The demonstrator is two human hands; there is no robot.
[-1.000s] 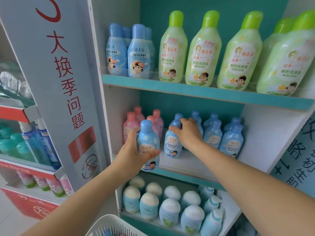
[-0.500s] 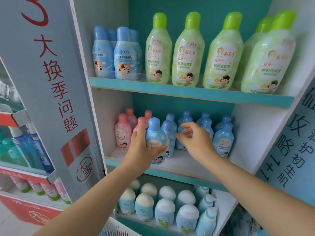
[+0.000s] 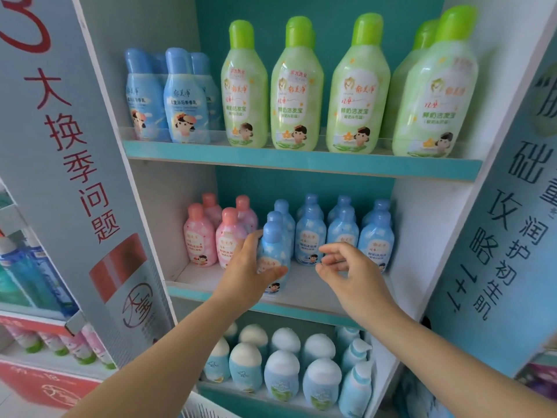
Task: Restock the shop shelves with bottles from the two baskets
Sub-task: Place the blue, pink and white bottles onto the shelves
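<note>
My left hand [image 3: 245, 271] grips a small blue bottle [image 3: 272, 254] that stands upright at the front of the middle shelf [image 3: 304, 289], beside pink bottles [image 3: 229, 239]. More blue bottles [image 3: 310, 236] stand in rows to its right. My right hand [image 3: 346, 273] hovers just in front of those rows with relaxed, slightly spread fingers and holds nothing. A sliver of a white basket [image 3: 200, 410] shows at the bottom edge.
The top shelf [image 3: 301, 159] carries tall green bottles [image 3: 297, 92] and blue ones [image 3: 185, 98]. White-capped bottles [image 3: 281, 372] fill the bottom shelf. A grey side panel [image 3: 75, 164] with red writing borders the left; a teal panel [image 3: 497, 224] borders the right.
My left hand has carried the blue bottle from in front of the shelf edge onto the middle shelf. My right hand has let go of a shelved blue bottle and drawn back.
</note>
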